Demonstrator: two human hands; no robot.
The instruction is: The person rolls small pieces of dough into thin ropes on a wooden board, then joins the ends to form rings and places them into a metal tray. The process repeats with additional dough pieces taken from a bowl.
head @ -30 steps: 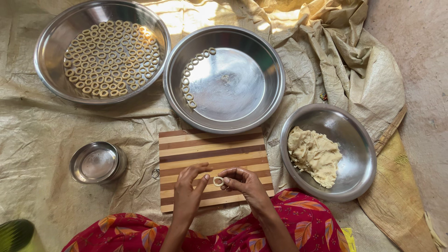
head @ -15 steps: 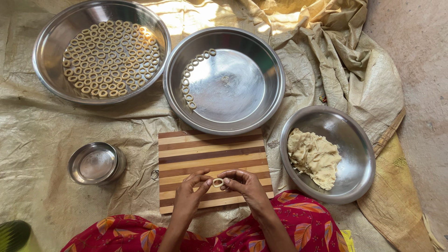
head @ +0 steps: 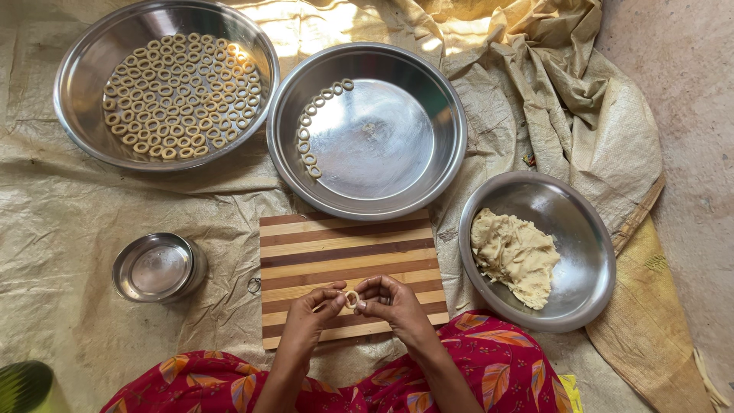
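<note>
Both my hands meet over the near edge of a striped wooden cutting board (head: 344,252). My left hand (head: 315,312) and my right hand (head: 391,301) pinch one small dough ring (head: 352,298) between their fingertips. A steel plate (head: 428,183) beyond the board holds a short curved row of dough rings (head: 312,130) along its left side. A larger steel plate (head: 76,130) at the far left is filled with many dough rings (head: 180,95). A steel bowl (head: 589,252) to the right holds a lump of pale dough (head: 516,256).
A small steel bowl (head: 157,268) sits left of the board. Everything rests on a crumpled beige sheet (head: 69,222) over a bare floor (head: 688,115). A green object (head: 23,386) shows at the bottom left corner. My red patterned clothing (head: 489,375) fills the bottom edge.
My hands have kept working the same small piece of dough over the board's near edge, shifting only slightly; it now shows as a closed ring.
</note>
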